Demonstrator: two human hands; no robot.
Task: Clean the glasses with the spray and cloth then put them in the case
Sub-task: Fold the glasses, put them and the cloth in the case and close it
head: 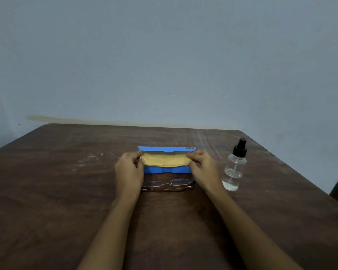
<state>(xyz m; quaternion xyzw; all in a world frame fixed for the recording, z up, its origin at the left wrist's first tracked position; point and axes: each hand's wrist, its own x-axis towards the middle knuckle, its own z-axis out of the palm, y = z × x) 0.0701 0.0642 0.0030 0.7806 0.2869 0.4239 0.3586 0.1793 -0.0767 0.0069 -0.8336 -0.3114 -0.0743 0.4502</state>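
While both hands reach forward, each grip is narrow. The left hand pinches the left end of one yellow cloth between thumb and fingers, and the right hand pinches its right end. The cloth lies across one open blue case, its lid raised behind. Just in front of the case, between the wrists, one pair of folded glasses rests on the dark brown wooden desk. One clear spray bottle with a black top stands upright to the right. A pale blue-grey wall rises behind.
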